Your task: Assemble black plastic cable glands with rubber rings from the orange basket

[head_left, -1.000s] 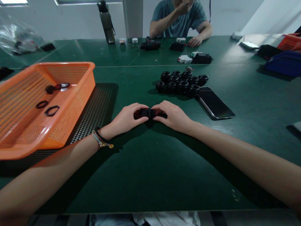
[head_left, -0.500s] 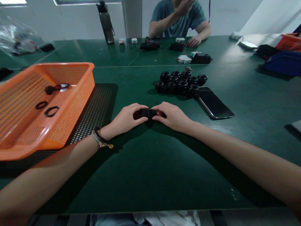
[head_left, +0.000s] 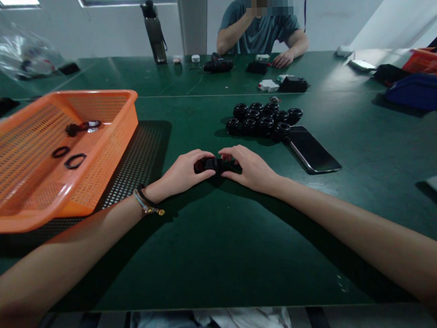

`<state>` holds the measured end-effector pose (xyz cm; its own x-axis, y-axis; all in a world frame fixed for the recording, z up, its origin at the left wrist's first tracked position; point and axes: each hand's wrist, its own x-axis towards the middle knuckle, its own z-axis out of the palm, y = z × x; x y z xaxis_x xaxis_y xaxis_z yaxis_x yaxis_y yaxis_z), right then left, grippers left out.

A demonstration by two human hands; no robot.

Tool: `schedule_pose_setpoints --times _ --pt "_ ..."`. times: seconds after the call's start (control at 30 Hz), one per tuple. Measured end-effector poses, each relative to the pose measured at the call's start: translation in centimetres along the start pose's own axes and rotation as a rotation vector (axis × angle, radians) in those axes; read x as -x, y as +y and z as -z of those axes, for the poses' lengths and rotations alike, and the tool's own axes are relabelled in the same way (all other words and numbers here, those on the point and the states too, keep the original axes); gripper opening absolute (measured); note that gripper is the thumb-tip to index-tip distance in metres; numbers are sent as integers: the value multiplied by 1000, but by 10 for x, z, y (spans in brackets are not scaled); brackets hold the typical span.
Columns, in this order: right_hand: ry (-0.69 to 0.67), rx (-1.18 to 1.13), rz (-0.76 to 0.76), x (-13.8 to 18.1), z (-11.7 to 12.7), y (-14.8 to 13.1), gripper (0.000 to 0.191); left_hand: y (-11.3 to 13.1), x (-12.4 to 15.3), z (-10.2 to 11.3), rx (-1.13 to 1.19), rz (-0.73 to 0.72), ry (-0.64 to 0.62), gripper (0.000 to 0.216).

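Note:
A small black cylindrical part [head_left: 212, 165] lies sideways between my two hands, low over the green table. My left hand [head_left: 185, 172] grips its left end, thumb in front and fingers behind. Around its right end curves my right hand [head_left: 252, 170], thumb at the near side and fingertips at the far side, with a small gap showing under the index finger. The palms and fingers cover much of the part, so its exact kind is unclear. Beyond my right hand, a cluster of glossy black round fittings [head_left: 265, 121] stands close together.
An orange perforated basket [head_left: 97, 187] at left holds two black rings [head_left: 75, 161] and a short dark cable [head_left: 83, 127]. A phone [head_left: 313, 148] lies beside the fittings. Across the table [head_left: 222, 259] sits a person [head_left: 260, 33], near a tall bottle [head_left: 154, 34] and a blue bin [head_left: 415, 92].
The fingers of my right hand have loosened and parted slightly around the black part. My left hand keeps its grip in place. Across the table, the person's raised hand has shifted left.

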<state>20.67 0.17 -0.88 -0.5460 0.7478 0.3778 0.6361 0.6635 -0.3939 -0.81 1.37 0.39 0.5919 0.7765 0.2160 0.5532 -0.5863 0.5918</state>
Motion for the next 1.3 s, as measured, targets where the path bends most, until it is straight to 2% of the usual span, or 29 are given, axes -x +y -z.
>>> schedule_pose_setpoints --times 0.33,1.3 --pt "11 14 58 0 -1 3 16 0 0 1 -9 -32 -11 33" --pt "-38 46 8 -2 0 1 17 0 0 0 -37 -41 -1 32"
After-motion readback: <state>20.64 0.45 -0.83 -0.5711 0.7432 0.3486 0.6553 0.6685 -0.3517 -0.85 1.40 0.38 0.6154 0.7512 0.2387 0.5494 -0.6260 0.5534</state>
